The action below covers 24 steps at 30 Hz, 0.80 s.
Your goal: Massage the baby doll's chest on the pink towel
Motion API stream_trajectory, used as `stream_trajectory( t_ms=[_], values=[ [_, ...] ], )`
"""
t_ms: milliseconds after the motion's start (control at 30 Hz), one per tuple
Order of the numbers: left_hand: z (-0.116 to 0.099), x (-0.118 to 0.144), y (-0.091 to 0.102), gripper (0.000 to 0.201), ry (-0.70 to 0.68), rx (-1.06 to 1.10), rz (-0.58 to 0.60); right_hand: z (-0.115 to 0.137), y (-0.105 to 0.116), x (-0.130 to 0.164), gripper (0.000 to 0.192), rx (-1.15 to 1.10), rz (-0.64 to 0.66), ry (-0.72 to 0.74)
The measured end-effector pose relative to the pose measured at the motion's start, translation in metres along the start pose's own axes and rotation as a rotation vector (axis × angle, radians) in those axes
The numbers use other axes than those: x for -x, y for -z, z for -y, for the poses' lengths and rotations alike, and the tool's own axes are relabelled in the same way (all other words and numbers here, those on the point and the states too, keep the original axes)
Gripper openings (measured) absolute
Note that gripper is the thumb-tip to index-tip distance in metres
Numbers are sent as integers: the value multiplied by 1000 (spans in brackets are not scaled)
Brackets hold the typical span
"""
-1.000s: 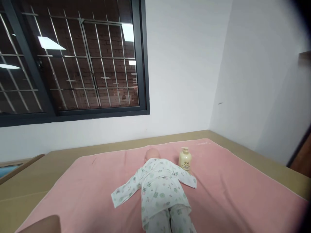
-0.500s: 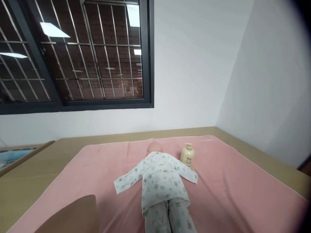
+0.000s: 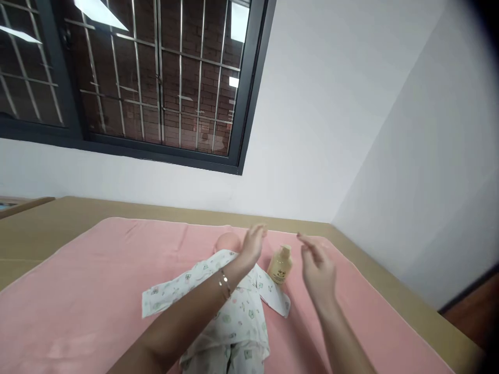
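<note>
A baby doll (image 3: 234, 306) in white patterned pyjamas lies face down on a pink blanket (image 3: 97, 280). A cream pump bottle (image 3: 280, 265) stands upright just right of the doll's shoulder. My left hand (image 3: 253, 244) hovers over the doll's head and shoulder, fingers apart and holding nothing; a thin bracelet is on that wrist. My right hand (image 3: 317, 267) is raised to the right of the bottle, fingers loose and apart, also holding nothing. The bottle stands between the two hands, and neither hand touches it.
The blanket covers a tan bed surface (image 3: 47, 223) set into a room corner. White walls (image 3: 312, 130) rise behind and on the right. A barred dark window (image 3: 156, 78) is at the upper left. Wooden floor (image 3: 475, 311) shows at the right edge.
Both of my hands have come up into view and reached over the doll toward the bottle. The view has swung to the right, so the doll sits further left.
</note>
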<state>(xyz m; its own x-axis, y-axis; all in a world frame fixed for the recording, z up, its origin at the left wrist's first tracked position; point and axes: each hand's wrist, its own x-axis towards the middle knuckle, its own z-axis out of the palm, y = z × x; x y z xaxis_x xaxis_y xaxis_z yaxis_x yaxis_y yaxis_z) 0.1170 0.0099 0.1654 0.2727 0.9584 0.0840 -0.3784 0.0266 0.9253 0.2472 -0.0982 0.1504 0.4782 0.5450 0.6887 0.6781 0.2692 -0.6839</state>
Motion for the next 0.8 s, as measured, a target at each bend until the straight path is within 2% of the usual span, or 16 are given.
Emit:
stream_trajectory(
  t_ms=[67, 100, 133, 200, 300, 367, 467, 533, 600, 700, 800],
  values=[
    [29, -16, -16, 29, 152, 22, 12, -19, -26, 6, 39, 29, 126, -76],
    [41, -21, -20, 37, 299, 111, 27, -28, -38, 8, 43, 77, 183, -101],
    [50, -24, -22, 42, 391, 194, 30, -37, -49, 10, 48, 149, 228, -122],
    [63, -27, -21, 50, 460, 337, 95, -49, -66, 11, 54, 317, 304, -143],
    [70, -24, -12, 53, 507, 456, 176, -59, -76, 8, 54, 565, 380, -99],
    [68, -15, -1, 53, 551, 507, 160, -61, -77, 4, 54, 661, 422, -75],
    [59, 7, 22, 54, 635, 576, 153, -56, -76, -1, 56, 677, 494, -163],
    [50, 25, 38, 53, 672, 577, 148, -46, -76, 0, 57, 617, 519, -239],
    [38, 42, 52, 53, 704, 565, 122, -33, -80, 9, 56, 483, 518, -247],
    [18, 61, 68, 51, 649, 559, 118, -13, -93, 36, 54, 209, 538, -122],
    [-1, 71, 83, 46, 447, 528, 153, 1, -112, 69, 53, 29, 527, 179]
  ],
)
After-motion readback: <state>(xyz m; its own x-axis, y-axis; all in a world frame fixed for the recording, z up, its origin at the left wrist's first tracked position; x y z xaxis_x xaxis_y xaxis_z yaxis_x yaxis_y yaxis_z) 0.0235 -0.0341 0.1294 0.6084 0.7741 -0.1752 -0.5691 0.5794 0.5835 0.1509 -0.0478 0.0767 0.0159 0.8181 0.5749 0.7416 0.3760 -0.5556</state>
